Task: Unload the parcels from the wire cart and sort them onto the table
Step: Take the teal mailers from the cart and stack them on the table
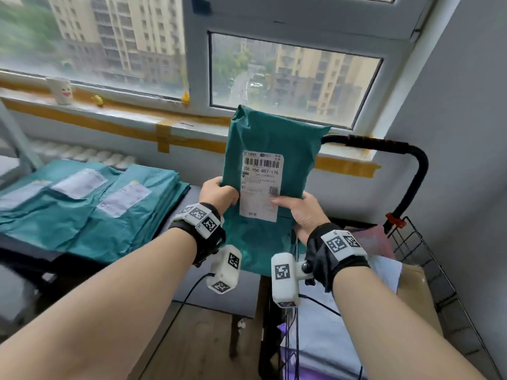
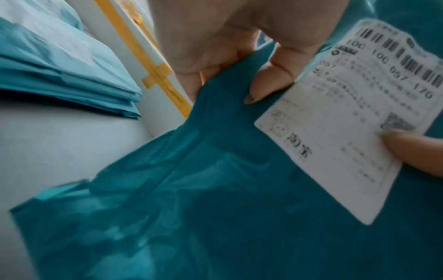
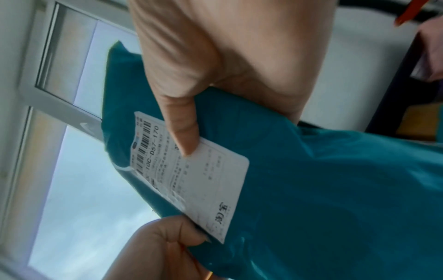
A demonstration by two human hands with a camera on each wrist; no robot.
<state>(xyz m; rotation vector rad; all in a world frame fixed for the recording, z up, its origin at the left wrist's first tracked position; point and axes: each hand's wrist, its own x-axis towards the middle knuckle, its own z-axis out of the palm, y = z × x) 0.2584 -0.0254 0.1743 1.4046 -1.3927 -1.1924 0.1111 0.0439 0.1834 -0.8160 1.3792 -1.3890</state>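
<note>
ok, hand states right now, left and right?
Left hand: holding the teal plastic mailer parcel by its left edge, thumb in front.
Right hand: holding the same parcel's right edge, thumb on its white shipping label.

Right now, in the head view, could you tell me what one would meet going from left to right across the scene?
White cup on the sill → stack of teal parcels on the table → left hand → held teal parcel → right hand → wire cart.

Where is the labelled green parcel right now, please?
In the head view, the green parcel is held upright, centre frame, between the left hand and right hand, before the window.
</note>
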